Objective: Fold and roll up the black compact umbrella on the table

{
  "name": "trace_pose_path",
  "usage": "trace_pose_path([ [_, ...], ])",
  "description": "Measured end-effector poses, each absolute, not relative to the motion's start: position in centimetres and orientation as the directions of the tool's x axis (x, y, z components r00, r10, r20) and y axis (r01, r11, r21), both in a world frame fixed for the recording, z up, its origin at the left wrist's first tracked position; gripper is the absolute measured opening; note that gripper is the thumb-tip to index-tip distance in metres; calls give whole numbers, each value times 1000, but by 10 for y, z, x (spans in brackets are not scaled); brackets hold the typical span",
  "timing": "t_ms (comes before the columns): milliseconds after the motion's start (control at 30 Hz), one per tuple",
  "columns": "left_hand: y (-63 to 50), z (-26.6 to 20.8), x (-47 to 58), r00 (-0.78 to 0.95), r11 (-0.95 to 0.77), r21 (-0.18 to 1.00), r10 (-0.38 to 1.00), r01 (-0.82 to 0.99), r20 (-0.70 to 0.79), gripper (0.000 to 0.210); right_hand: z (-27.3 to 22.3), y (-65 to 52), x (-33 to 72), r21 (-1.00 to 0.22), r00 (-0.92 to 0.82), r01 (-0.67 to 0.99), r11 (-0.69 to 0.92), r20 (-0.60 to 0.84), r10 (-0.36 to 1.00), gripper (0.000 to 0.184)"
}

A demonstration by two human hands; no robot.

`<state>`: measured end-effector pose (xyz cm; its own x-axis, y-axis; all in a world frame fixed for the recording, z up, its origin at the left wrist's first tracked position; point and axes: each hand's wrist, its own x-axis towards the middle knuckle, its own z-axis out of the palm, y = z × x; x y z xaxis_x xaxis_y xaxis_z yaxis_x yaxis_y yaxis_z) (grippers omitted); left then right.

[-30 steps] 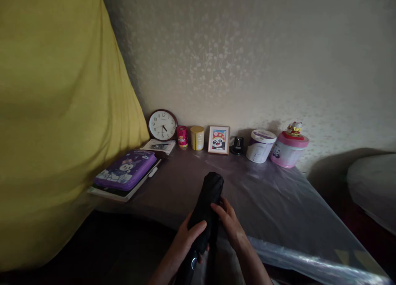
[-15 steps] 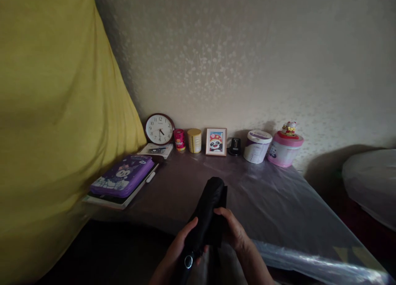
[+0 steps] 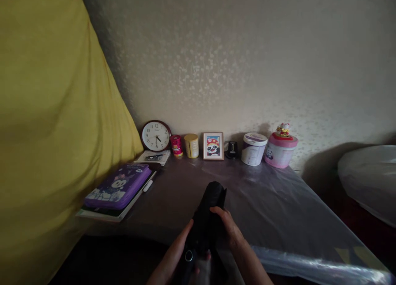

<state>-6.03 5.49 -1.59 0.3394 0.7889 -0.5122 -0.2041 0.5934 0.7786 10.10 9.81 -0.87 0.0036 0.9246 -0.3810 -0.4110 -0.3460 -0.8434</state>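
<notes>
Gripping a long bundled umbrella of black fabric in both hands, tilted over the middle of the near edge of the grey, plastic-covered table and pointing toward the far edge. Turned slightly about its length since a second ago, with the round silvery ring on the dark handle now facing up rather than seen edge-on. Showing only a narrow lip of loose black cloth flap at the right of the far end, against a broad spread half a second ago. Cupped from the left by the left hand, with most of the fingers out of sight beneath. Held from the right by the right hand, with the thumb across the top and the other fingers hidden. Probably gathering the fabric tighter, to judge from that, though seemingly not yet fastened. Leaving undisturbed a purple rectangular case with a cartoon print at the left edge, and a round white-faced clock with a brown rim by the far left corner.
</notes>
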Motion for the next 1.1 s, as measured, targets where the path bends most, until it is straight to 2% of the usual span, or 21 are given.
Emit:
trace_pose_path([
  [67, 47, -12, -63, 217, 460, 881, 876, -109, -430, 73, -5, 101, 102, -863, 60, -368, -346, -394, 917, 32],
  [167, 37, -15, -64, 158, 346, 938, 928, -32, -337, 89, -3, 106, 100, -900, 92, -293, -323, -363, 927, 29],
  [233, 32, -23, -62, 141, 42, 986, 988, 160, -65, 100, -5, 109, 98, -918, 113, -256, -303, -340, 933, 34],
  [300, 30, -35, -61, 172, -69, 951, 985, 303, 17, 92, -9, 113, 97, -937, 112, -224, -268, -298, 948, 41],
  [367, 31, -45, -63, 199, -119, 935, 978, 333, 53, 82, -13, 116, 97, -957, 81, -176, -232, -249, 965, 46],
  [500, 34, -52, -72, 176, -112, 953, 982, 281, 63, 70, -22, 120, 106, -981, 76, 19, -195, -193, 978, 52],
  [567, 35, -52, -77, 132, -12, 967, 991, 255, -23, 71, -28, 121, 115, -970, 114, 169, -177, -159, 981, 56],
  [700, 37, -52, -84, 119, 260, 955, 953, 142, -278, 89, -44, 116, 134, -917, 128, 394, -64, -15, 992, 70],
  [800, 39, -53, -92, 156, 356, 933, 920, 56, -361, 102, -55, 110, 144, -879, 78, 474, 52, 101, 992, 73],
  [900, 38, -47, -101, 88, 423, 896, 895, 137, -437, 101, -60, 105, 147, -864, 46, 484, 143, 188, 981, 71],
  [967, 34, -41, -105, 0, 391, 879, 914, 273, -407, 92, -60, 103, 147, -871, 57, 467, 151, 200, 978, 69],
  [1033, 29, -34, -105, -38, 225, 861, 972, 457, -233, 82, -59, 100, 145, -888, 85, 436, 146, 202, 976, 65],
  [1100, 25, -30, -101, -4, 47, 768, 998, 638, -58, 75, -56, 97, 145, -914, 115, 380, 145, 202, 973, 60],
])
